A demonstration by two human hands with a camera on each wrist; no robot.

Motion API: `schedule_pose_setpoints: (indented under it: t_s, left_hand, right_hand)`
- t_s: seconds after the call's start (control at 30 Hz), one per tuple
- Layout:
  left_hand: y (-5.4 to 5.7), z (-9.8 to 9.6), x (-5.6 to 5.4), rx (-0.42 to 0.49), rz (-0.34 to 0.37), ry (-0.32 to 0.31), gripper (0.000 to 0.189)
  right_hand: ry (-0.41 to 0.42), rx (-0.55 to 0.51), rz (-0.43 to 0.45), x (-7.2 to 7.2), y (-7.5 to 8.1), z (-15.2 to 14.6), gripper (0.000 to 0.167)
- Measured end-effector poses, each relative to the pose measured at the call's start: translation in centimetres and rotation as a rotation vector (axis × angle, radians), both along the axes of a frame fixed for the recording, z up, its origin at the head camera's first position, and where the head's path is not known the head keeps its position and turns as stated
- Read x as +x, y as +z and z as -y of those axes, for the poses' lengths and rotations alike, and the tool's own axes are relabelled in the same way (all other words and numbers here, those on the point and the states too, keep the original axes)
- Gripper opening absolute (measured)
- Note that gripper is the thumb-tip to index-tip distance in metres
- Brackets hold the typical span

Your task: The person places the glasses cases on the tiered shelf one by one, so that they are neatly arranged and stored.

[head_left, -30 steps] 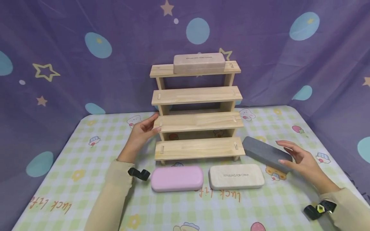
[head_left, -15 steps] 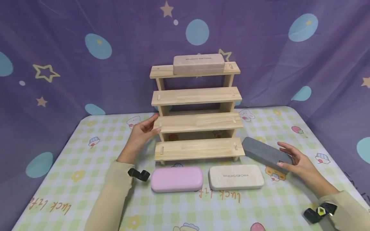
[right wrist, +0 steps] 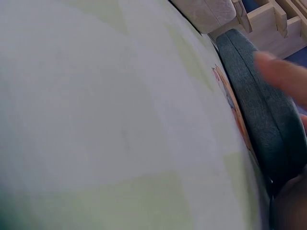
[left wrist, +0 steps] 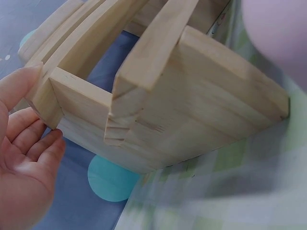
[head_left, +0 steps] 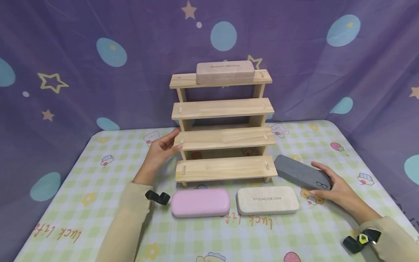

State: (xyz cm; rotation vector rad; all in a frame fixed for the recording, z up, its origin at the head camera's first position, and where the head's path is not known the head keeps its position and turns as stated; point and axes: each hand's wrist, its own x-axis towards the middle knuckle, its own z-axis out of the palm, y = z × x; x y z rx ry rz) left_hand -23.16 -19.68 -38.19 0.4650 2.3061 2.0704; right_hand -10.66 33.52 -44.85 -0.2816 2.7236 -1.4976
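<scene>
A wooden four-step display rack (head_left: 226, 138) stands at the table's middle. At its left end, my left hand (head_left: 159, 151) holds one step board between thumb and fingers, with the thumb on top in the left wrist view. A grey glasses case (head_left: 299, 171) lies slanted on the cloth by the rack's lower right corner. Spread around that case's near end is my right hand (head_left: 342, 189), its thumb off the case's near side. Part of the case's end is hidden by the hand. A pinkish-beige glasses case (head_left: 225, 72) rests on the top step.
In front of the rack lie a pink glasses case (head_left: 200, 203) and a cream glasses case (head_left: 267, 200) with printed lettering, side by side. A green checked tablecloth (head_left: 82, 174) covers the table. Behind hangs a purple patterned curtain (head_left: 147, 43).
My right thumb has moved off the grey glasses case toward the viewer, uncovering a small glasses mark on its end. My left hand and the rack have stayed put.
</scene>
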Motion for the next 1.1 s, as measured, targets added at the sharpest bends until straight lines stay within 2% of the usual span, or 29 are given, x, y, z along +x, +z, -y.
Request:
schedule_pose_setpoints:
  t_s: [0.13, 0.3, 0.53, 0.73, 0.97, 1.1]
  left_hand:
    - [0.11, -0.02, -0.03, -0.003, 0.0, -0.006, 0.057]
    - [0.19, -0.04, -0.04, -0.006, -0.001, 0.0, 0.057]
    - [0.07, 0.05, -0.07, -0.006, -0.006, 0.002, 0.057]
    - [-0.22, 0.16, -0.1, 0.012, 0.001, -0.012, 0.059]
    - [-0.13, 0.14, 0.02, 0.034, 0.012, -0.01, 0.058]
    - [-0.01, 0.07, 0.11, 0.04, 0.013, -0.015, 0.058]
  right_hand:
    - [-0.008, 0.086, 0.009, -0.01, -0.09, 0.05, 0.093]
    - [-0.027, 0.112, 0.003, -0.17, -0.12, 0.15, 0.092]
    - [-0.08, 0.162, 0.063, -0.4, 0.35, 0.29, 0.089]
    - [-0.113, 0.227, 0.029, -0.5, 0.37, 0.03, 0.083]
    - [-0.135, 0.219, 0.039, -0.56, 0.5, -0.17, 0.08]
    - [-0.142, 0.192, 0.005, -0.59, 0.83, -0.49, 0.078]
